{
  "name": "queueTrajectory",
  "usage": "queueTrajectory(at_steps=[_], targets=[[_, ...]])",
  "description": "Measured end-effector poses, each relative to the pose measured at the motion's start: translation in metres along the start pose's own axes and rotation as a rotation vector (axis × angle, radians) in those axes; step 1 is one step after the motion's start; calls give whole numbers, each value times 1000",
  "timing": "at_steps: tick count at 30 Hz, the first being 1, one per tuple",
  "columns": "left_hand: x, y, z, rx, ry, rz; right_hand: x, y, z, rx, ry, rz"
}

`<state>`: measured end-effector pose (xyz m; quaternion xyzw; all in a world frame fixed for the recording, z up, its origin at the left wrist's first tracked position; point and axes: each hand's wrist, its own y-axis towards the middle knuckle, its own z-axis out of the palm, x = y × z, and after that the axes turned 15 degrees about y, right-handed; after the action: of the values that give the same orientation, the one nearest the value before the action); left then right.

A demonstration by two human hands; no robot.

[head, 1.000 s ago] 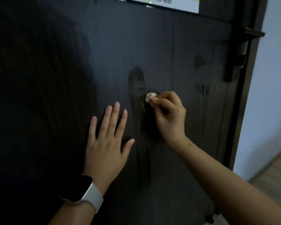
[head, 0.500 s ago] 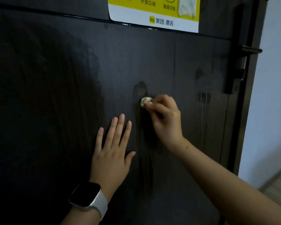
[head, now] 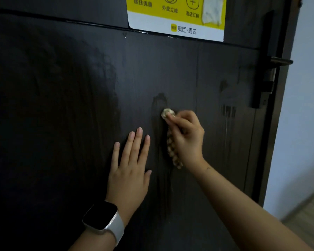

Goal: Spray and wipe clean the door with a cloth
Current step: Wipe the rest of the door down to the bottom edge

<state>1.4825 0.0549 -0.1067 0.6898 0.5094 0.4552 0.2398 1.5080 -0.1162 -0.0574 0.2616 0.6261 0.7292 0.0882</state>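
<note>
two hands work on the door (head: 62, 124). nearest, a watch (head: 101, 217) on the left wrist; the left hand (head: 130, 171) lies flat on the panel, fingers straight, holding nothing. just beside it, the right hand (head: 184, 136) pinches a small pale cloth (head: 168, 114) against the wood, a knobbly tail hanging under the palm (hard to tell what it is). to do this well, i'd press firmly, overlap the strokes down the damp streak, and brace with the flat hand. further off, drip marks run near the handle (head: 279, 61); a yellow sticker (head: 176, 15) sits higher up. a pale wall (head: 304, 124) stands beyond.
</note>
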Motion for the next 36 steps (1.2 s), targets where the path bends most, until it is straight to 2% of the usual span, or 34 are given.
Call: queueTrajectory(at_steps=[2,6,8,10,11,14,15,16,17,20,22,23,24,26,28,30,31,32,33,34,36], targets=[[2,3,-14,-57,-29,2,-8,-6,-15,-64,0,84],[31,28,-44,-164,-7,37,-15,35,-32,-420,72,331],[51,49,-55,-204,-23,18,-6,46,-14,-433,108,355],[68,68,-62,-241,-19,21,10,33,12,-320,77,189],[76,76,-65,-256,-2,27,15,18,23,-180,23,42],[93,93,-68,-230,64,15,14,-15,20,371,-169,-364],[98,96,-65,-191,87,-6,10,-14,10,479,-190,-432],[104,97,-62,-154,114,-21,7,-9,-1,501,-198,-443],[110,97,-58,-135,146,-19,2,-1,-13,428,-197,-387],[120,98,-48,-129,224,30,-10,41,-36,-22,-169,37],[121,100,-44,-136,258,32,-19,67,-36,-272,-172,148],[120,101,-42,-146,269,34,-19,75,-28,-334,-170,167],[120,101,-41,-155,271,36,-16,77,-13,-354,-177,166],[120,99,-39,-166,262,34,4,60,24,-243,-189,23],[121,99,-39,-169,253,41,25,27,47,20,-183,-189],[121,98,-41,-155,239,51,29,6,41,329,-158,-349],[122,98,-42,-150,234,52,25,8,31,411,-146,-399],[122,97,-42,-147,233,50,15,14,18,424,-156,-418],[122,98,-42,-144,235,47,3,23,6,360,-183,-425],[122,99,-42,-144,238,43,-2,36,-5,236,-215,-377],[122,101,-39,-154,245,37,-8,65,-20,-87,-249,-144]])
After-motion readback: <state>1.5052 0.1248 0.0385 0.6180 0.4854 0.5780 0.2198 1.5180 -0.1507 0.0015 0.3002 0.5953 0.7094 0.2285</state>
